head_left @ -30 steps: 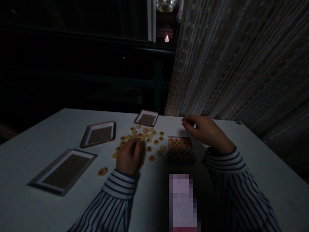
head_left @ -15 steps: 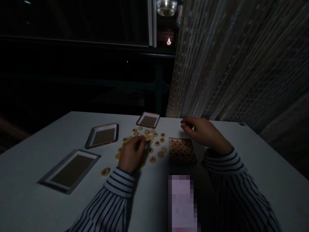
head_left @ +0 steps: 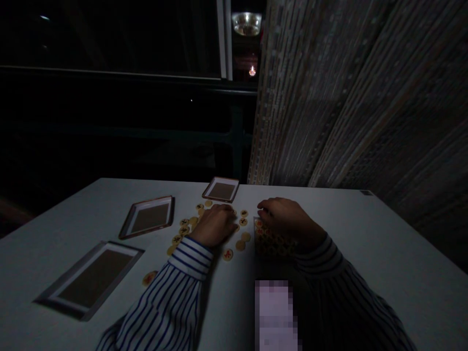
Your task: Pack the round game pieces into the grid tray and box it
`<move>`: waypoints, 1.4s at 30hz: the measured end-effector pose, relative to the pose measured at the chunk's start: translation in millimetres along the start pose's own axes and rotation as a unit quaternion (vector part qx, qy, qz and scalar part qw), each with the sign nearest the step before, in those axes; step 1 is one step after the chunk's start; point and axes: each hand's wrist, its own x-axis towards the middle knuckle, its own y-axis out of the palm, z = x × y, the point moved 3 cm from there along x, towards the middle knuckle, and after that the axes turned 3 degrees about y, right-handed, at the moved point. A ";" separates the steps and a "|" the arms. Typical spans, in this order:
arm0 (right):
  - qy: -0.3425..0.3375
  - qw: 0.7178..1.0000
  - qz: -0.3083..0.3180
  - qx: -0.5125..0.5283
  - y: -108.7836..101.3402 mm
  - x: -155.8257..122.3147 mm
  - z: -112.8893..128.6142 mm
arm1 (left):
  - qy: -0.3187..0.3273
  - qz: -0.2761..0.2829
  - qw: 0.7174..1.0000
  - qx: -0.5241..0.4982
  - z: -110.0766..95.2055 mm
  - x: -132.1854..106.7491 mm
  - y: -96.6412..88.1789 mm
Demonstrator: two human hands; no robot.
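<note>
Several round pale game pieces (head_left: 228,254) with red or black marks lie scattered on the white table (head_left: 365,253). My left hand (head_left: 215,228) rests over the middle of them, fingers curled down on the far pieces; what they grip is hidden. To the right stands a small tray (head_left: 272,243) packed with red-marked pieces. My right hand (head_left: 287,218) lies over the tray's far edge, fingers bent together at its top left corner. Both sleeves are striped.
Three flat framed trays lie on the table: a large one (head_left: 89,278) at the near left, a mid one (head_left: 149,217) behind it, a small one (head_left: 221,189) at the back. One loose piece (head_left: 149,278) lies near the large tray. A woven curtain (head_left: 347,97) hangs right.
My right hand has dropped from above the table's far side onto the small tray's far edge. My left hand has slid forward and right across the scattered pieces.
</note>
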 end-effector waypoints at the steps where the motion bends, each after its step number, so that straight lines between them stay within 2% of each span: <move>1: -0.001 1.000 0.002 -0.004 1.8 0.6 -0.3 | 0.021 0.026 0.999 0.015 0.3 -0.6 2.7; 3: -0.004 1.000 0.011 -0.009 5.4 1.9 -0.4 | 0.043 0.066 0.996 0.049 1.0 -2.1 6.5; 9: -0.001 0.999 0.043 -0.023 11.7 4.5 1.4 | 0.039 0.106 0.988 0.101 -4.0 -4.9 11.7; 14: 0.000 0.999 0.047 -0.023 12.3 4.0 1.9 | 0.031 0.121 0.986 0.107 -6.5 -4.8 14.3; 22: 0.000 0.999 0.048 -0.024 13.5 4.8 2.2 | 0.036 0.116 0.987 0.105 -4.1 -5.5 15.9; 32: 0.002 1.000 0.027 -0.006 7.6 2.3 0.4 | 0.062 0.036 0.992 0.099 -8.8 -1.1 4.1; 42: 0.010 1.000 0.008 0.005 1.0 1.0 0.6 | 0.081 -0.047 0.995 0.037 -20.3 2.5 -7.1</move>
